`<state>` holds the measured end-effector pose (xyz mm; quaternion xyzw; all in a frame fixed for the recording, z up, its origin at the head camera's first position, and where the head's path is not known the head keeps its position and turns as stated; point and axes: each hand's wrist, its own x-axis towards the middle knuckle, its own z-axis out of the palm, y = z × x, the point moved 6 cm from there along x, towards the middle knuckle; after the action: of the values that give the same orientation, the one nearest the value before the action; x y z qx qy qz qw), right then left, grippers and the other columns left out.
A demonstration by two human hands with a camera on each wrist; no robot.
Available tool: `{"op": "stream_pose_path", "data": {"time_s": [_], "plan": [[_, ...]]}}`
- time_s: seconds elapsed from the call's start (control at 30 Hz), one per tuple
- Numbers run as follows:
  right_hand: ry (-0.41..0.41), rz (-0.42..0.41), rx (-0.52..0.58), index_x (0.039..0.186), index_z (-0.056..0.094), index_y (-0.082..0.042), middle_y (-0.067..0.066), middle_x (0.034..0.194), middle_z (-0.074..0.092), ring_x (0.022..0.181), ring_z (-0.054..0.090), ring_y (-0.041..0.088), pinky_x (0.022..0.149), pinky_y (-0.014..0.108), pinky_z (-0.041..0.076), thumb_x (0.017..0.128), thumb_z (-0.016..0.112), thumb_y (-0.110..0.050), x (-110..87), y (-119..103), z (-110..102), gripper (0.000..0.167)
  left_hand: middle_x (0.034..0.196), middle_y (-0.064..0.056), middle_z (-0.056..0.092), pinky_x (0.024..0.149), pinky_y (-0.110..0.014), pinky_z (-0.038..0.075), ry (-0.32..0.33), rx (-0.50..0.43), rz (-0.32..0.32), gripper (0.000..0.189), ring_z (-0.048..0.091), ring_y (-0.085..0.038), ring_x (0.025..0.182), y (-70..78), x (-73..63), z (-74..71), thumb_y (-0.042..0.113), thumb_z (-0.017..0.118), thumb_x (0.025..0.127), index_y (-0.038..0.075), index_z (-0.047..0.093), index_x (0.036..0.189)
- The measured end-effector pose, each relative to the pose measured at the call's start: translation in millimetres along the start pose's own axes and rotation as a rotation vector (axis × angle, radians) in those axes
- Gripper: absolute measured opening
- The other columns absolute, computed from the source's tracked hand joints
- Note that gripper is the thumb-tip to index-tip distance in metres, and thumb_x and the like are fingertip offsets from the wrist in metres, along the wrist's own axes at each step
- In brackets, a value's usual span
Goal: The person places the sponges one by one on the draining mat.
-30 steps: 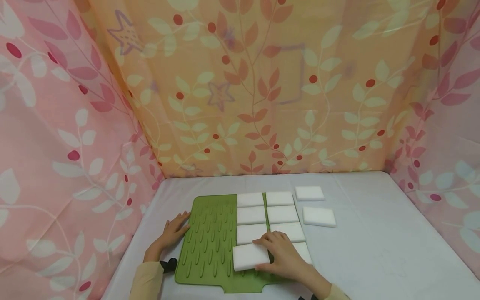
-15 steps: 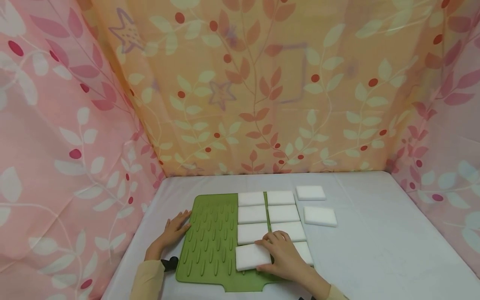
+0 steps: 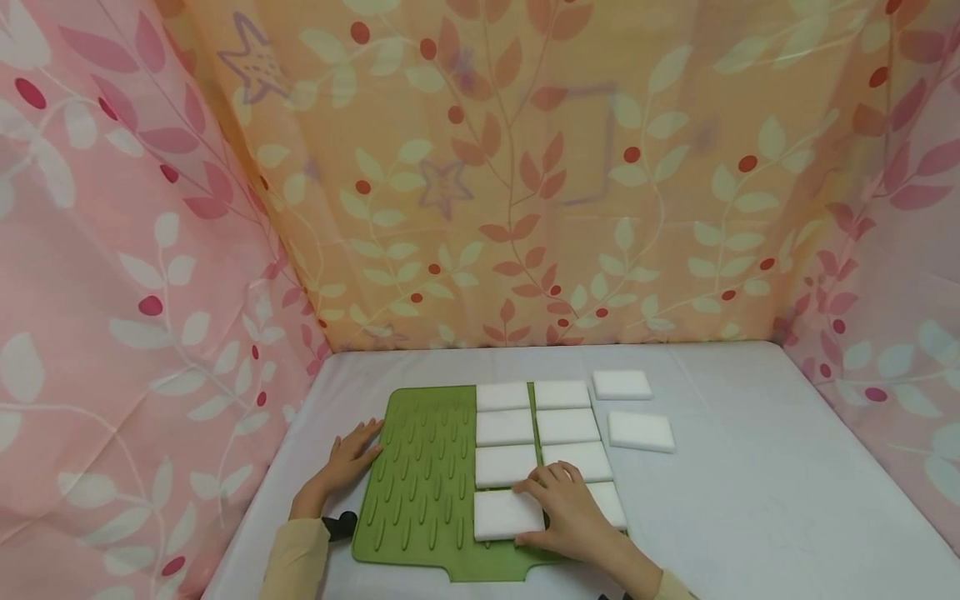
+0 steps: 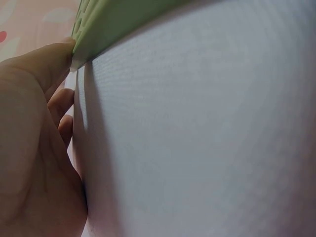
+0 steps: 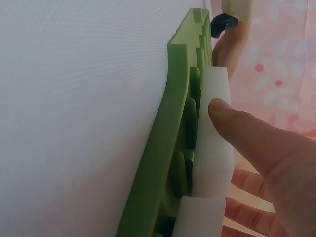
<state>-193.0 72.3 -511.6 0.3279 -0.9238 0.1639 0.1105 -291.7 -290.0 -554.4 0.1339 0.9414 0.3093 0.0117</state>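
Observation:
A green ridged mat (image 3: 408, 475) lies on the white table, its right half covered by two columns of white sponge blocks. My right hand (image 3: 562, 512) pinches the nearest block (image 3: 504, 517) of the left column between thumb and fingers. In the right wrist view the thumb presses that block's (image 5: 215, 148) near side, just over the mat's ridges. The hand partly hides the front block (image 3: 607, 504) of the right column. My left hand (image 3: 347, 460) rests at the mat's left edge with fingers extended. The left wrist view shows its thumb touching the mat's edge (image 4: 103, 29).
Two loose white blocks, one farther back (image 3: 622, 385) and one nearer (image 3: 641, 432), lie on the table (image 3: 772, 500) right of the mat. The mat's bare left half shows rows of raised ridges. Patterned curtains (image 3: 480, 208) enclose the back and sides.
The pinched block has turned slightly and moved a little right, now lining up with the block behind it. The left hand stays at the mat's edge.

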Motion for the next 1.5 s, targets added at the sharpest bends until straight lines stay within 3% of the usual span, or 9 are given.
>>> {"op": "stream_pose_path", "data": {"time_s": [0.33, 0.6, 0.8, 1.07, 1.5], "plan": [[-0.022, 0.012, 0.003, 0.114, 0.061, -0.026, -0.007, 0.104, 0.054, 0.101, 0.049, 0.017, 0.099, 0.051, 0.031, 0.064, 0.072, -0.063, -0.4, 1, 1, 0.063, 0.15, -0.017, 0.027, 0.103, -0.066, -0.002, 0.0, -0.002, 0.009, 0.054, 0.018, -0.041, 0.138, -2.5, -0.4, 0.3, 0.026, 0.049, 0.097, 0.009, 0.032, 0.145], [0.024, 0.019, -0.012, 0.111, 0.062, -0.027, -0.007, 0.104, 0.055, 0.101, 0.052, 0.017, 0.098, 0.048, 0.032, 0.063, 0.072, -0.064, -2.0, 6, -3, 0.061, 0.15, -0.017, 0.026, 0.104, -0.066, -0.002, -0.007, 0.008, 0.0, 0.054, 0.017, -0.041, 0.138, -5.2, 1.8, 1.3, 0.028, 0.048, 0.097, 0.01, 0.031, 0.145], [0.049, 0.028, 0.052, 0.11, 0.063, -0.028, -0.009, 0.106, 0.054, 0.105, 0.051, 0.019, 0.096, 0.048, 0.032, 0.064, 0.073, -0.061, -4.2, 12, -13, 0.057, 0.15, -0.018, 0.027, 0.103, -0.066, -0.002, 0.002, 0.011, 0.015, 0.054, 0.017, -0.042, 0.138, -4.4, 1.3, 0.8, 0.027, 0.048, 0.097, 0.009, 0.032, 0.145], [0.122, 0.117, 0.089, 0.108, 0.065, -0.024, -0.007, 0.104, 0.056, 0.104, 0.052, 0.024, 0.091, 0.049, 0.037, 0.064, 0.077, -0.055, -5.5, 40, -34, 0.055, 0.146, -0.024, 0.03, 0.099, -0.069, 0.002, 0.049, 0.001, 0.057, 0.052, 0.02, -0.047, 0.134, 0.5, -2.1, -0.8, 0.023, 0.05, 0.096, 0.003, 0.036, 0.142], [0.212, 0.236, 0.022, 0.105, 0.068, -0.021, -0.001, 0.106, 0.059, 0.101, 0.055, 0.025, 0.089, 0.054, 0.038, 0.063, 0.08, -0.05, -20.5, 93, -54, 0.053, 0.148, -0.021, 0.029, 0.101, -0.068, 0.001, 0.027, 0.01, 0.031, 0.052, 0.019, -0.045, 0.136, 0.2, -2.0, -0.5, 0.024, 0.049, 0.097, 0.005, 0.034, 0.143]]}}
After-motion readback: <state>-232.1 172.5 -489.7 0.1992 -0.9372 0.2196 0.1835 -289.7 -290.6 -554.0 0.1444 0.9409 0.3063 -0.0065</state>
